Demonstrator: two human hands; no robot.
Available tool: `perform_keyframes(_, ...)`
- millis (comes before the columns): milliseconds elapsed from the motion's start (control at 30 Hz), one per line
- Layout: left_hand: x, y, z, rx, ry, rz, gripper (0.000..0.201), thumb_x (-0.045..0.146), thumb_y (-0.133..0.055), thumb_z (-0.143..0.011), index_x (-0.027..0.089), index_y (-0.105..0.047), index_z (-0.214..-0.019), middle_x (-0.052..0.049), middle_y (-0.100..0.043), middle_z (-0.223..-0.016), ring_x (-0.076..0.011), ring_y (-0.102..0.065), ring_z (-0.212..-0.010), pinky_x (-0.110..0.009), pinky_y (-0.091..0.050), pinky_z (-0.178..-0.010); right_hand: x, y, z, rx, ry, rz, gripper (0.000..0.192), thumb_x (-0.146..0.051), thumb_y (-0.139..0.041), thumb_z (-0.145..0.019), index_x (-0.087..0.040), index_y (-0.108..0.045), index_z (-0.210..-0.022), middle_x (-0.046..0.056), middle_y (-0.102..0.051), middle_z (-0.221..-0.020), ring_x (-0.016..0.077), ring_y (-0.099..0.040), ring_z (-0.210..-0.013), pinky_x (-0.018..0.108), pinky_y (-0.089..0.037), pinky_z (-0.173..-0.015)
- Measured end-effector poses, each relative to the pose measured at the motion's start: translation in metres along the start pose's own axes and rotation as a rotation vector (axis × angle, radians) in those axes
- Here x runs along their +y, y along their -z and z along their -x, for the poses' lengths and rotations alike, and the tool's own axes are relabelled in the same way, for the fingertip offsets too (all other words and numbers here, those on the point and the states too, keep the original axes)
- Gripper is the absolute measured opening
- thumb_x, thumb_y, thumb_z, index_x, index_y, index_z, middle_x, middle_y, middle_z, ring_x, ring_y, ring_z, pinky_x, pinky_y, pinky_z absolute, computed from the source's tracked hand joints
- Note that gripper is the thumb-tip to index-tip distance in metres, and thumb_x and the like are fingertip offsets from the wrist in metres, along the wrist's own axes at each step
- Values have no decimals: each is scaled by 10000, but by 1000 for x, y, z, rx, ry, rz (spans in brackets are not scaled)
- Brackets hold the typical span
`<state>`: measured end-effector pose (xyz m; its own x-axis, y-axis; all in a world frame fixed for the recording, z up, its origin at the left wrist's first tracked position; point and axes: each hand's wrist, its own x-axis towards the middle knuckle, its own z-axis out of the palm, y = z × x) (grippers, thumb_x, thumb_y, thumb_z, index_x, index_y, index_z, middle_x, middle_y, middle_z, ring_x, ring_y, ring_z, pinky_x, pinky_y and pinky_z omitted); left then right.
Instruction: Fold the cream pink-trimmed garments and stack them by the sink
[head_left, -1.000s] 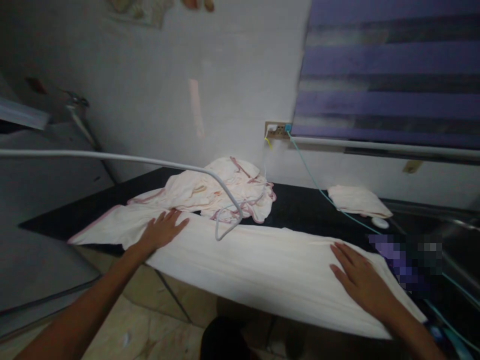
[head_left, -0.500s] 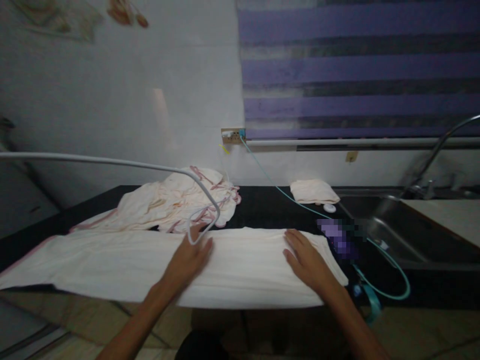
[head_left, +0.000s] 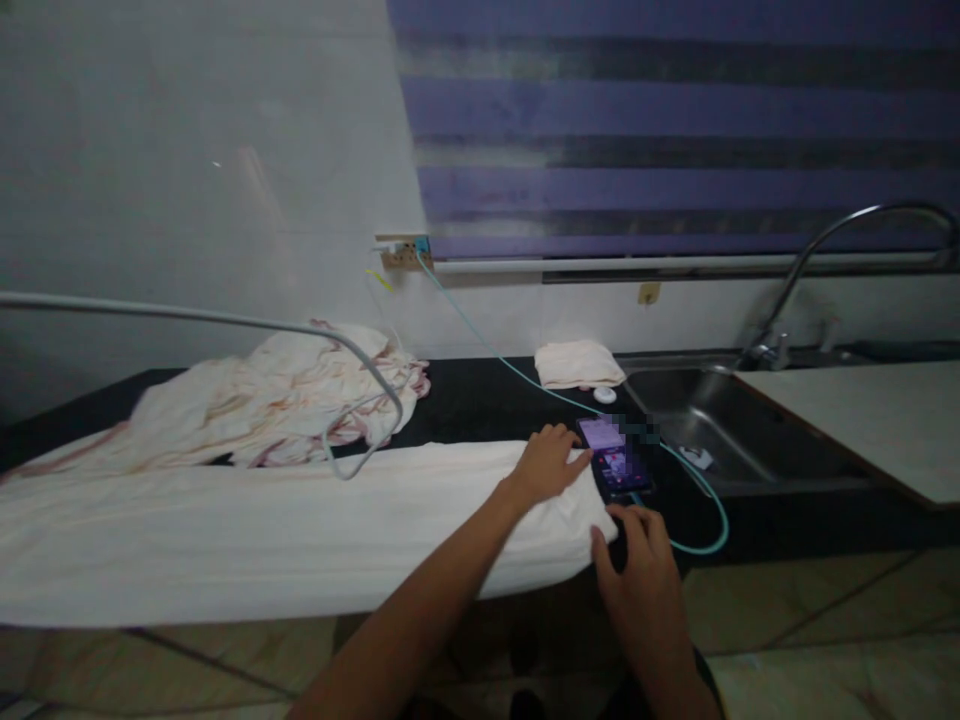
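- I am working at the right end of the long cloth (head_left: pixel 262 520), which is lying folded lengthwise along the front of the black counter (head_left: pixel 480 405), its near edge hanging over.
- My left hand (head_left: pixel 547 465) is reaching across and lying flat on the cloth's far right corner, fingers spread, pressing and gripping nothing.
- My right hand (head_left: pixel 637 560) is sitting at the near right corner, thumb against the hem; whether it is pinching the fabric or only touching it, I cannot tell.
- A phone (head_left: pixel 615 460) is lying just beside the cloth's end, screen lit, with a teal cable (head_left: pixel 480 340) running to the wall socket (head_left: pixel 401 252).
- A heap of pink-trimmed cloths (head_left: pixel 277 395) is sitting behind the long one; a small folded cloth (head_left: pixel 577 362) is lying near the sink (head_left: pixel 720 430).
- I judge the step in hand to be taking up this end for a crosswise fold.
- The next move, I think, is calling for both corners to be gripped and carried leftward together, lifting clear of the phone and cable so neither is getting dragged.
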<state>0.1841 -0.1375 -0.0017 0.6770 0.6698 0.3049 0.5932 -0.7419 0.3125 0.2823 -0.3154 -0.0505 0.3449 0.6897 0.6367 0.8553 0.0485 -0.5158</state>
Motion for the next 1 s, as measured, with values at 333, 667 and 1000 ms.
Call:
perform_keyframes(333,-8,2,3,-79,50,349,423,513,-679,-880,156,-713,-1106,-108,-704,-1129,-242,-637,-1027,-343,-488,-908,-2,-2,-2,-117,-28,36,282,-308,-502,-977,-159,-611,-1190,156,-666,-1081,326,-606,-1074,462,-485,-925)
perform_keyframes(667,-12,8,-6,-175,271,763,266,294,-802,-672,121,-706,-851,-1,-628,-665,-87,-471,-490,-212,-310,-480,-12,-1,-3,-129,-103,42,344,-253,-469,-959,-140,-611,-1251,150,-676,-1128,315,-618,-1098,441,-487,-927)
perform_keyframes(1000,-8,5,-1,28,189,901,273,300,-776,-710,121,-730,-912,-24,-661,-776,-128,-555,-678,-252,-434,-660,-7,5,-8,-120,-141,-37,338,-295,-508,-947,-152,-684,-1198,131,-740,-1090,276,-679,-996,390,-499,-887)
